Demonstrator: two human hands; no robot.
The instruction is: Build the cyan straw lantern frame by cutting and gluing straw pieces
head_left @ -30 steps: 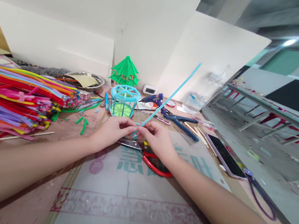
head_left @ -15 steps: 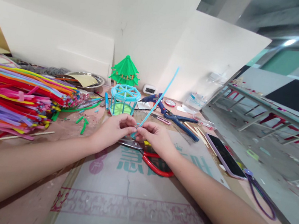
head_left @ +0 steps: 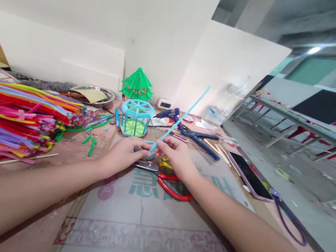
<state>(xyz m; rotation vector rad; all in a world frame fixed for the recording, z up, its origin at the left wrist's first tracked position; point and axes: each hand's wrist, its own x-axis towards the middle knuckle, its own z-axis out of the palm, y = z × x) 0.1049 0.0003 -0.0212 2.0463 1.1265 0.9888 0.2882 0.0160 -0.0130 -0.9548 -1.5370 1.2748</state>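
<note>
A light blue pipe cleaner (head_left: 186,114) slants up and to the right from between my hands, its lower end bent among the fingers. My left hand (head_left: 129,154) pinches that bent end, and my right hand (head_left: 174,153) grips the stem just beside it. Below the hands lie scissors (head_left: 173,189) with red handles, flat on the printed board (head_left: 124,230). Beyond them stands a light blue octagonal frame (head_left: 137,116) with a green base. A green tiered roof (head_left: 137,84) is behind the frame.
Bundles of coloured pipe cleaners (head_left: 8,116) fill the left side. At the right are a glue gun (head_left: 171,116), blue-handled pliers (head_left: 203,144), wooden sticks (head_left: 223,154) and a phone (head_left: 249,176). A metal dish (head_left: 103,97) and a small clock (head_left: 165,103) stand at the back.
The pipe cleaner leans further to the right, and more of its bent lower end shows between my fingers. The camera view has shifted slightly.
</note>
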